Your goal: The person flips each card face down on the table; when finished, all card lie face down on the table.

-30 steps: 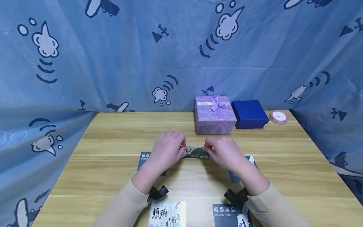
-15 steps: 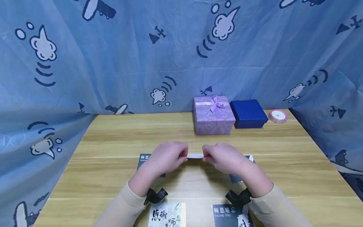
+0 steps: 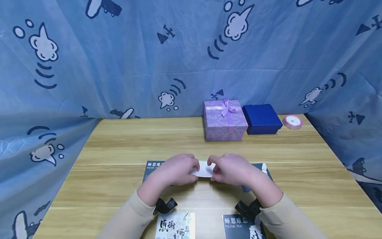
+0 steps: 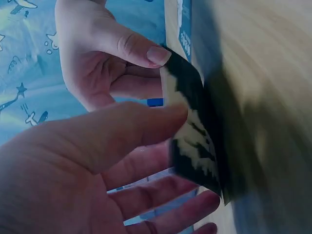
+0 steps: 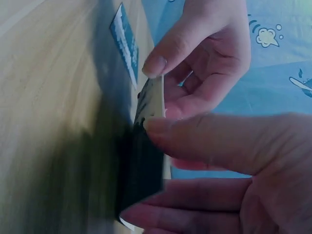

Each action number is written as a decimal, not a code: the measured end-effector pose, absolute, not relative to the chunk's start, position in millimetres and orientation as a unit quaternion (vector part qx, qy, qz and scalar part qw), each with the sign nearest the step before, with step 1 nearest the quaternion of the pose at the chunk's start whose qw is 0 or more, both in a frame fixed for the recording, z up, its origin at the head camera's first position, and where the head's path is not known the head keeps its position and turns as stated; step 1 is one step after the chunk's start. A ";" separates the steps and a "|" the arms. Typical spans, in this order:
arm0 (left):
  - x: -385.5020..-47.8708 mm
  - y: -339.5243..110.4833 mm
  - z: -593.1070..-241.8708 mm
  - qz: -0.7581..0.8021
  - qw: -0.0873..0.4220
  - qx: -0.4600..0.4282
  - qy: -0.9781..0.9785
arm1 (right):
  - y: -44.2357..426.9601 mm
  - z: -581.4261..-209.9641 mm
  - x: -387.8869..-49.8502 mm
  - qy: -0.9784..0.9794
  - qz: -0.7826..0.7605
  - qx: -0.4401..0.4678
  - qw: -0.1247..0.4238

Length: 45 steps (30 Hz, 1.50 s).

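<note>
A small thank-you card [image 3: 205,169] is held between my two hands above the middle of the table, its white face turned up in the head view. At its left end, my left hand [image 3: 178,170] pinches it between thumb and fingers. My right hand [image 3: 232,170] pinches the other end the same way. From the left wrist, the card's dark printed side [image 4: 197,146] with a pale pattern shows, and it looks bent. In the right wrist view the dark side [image 5: 146,158] is under the right thumb, with its lower edge near the tabletop.
Dark cards lie behind the left wrist [image 3: 151,166] and right forearm [image 3: 262,167]. Nearer stand a pale card [image 3: 175,227] and another dark card [image 3: 238,229], lying flat. At the back are a purple gift box [image 3: 225,127], a blue box [image 3: 262,119] and a ribbon roll [image 3: 292,121].
The card has turned from its printed face, through nearly edge-on, to its white face in the head view. Both hands have come slightly nearer, and their fingers have shifted on the card.
</note>
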<state>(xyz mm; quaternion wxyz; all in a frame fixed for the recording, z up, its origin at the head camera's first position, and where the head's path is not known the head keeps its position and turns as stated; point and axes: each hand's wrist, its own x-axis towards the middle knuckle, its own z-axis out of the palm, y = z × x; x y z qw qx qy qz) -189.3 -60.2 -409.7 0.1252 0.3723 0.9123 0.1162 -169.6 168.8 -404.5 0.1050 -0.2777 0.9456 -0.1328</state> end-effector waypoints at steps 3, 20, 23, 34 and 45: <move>-187.9 -57.8 -412.8 0.111 0.149 0.378 0.907 | 167.3 -408.1 -169.1 0.945 -0.143 -0.273 0.108; -184.7 -53.9 -419.3 0.089 0.165 0.375 0.908 | 165.0 -417.8 -167.9 0.949 -0.167 -0.240 0.117; -184.6 -54.1 -419.7 0.087 0.164 0.372 0.909 | 164.3 -417.8 -168.3 0.948 -0.171 -0.244 0.116; -176.6 -50.0 -415.4 0.061 0.154 0.362 0.917 | 165.1 -415.6 -169.1 0.941 -0.174 -0.266 0.117; -173.6 -45.8 -417.8 0.056 0.130 0.355 0.924 | 232.9 -399.3 -172.3 0.929 -0.234 -0.253 0.136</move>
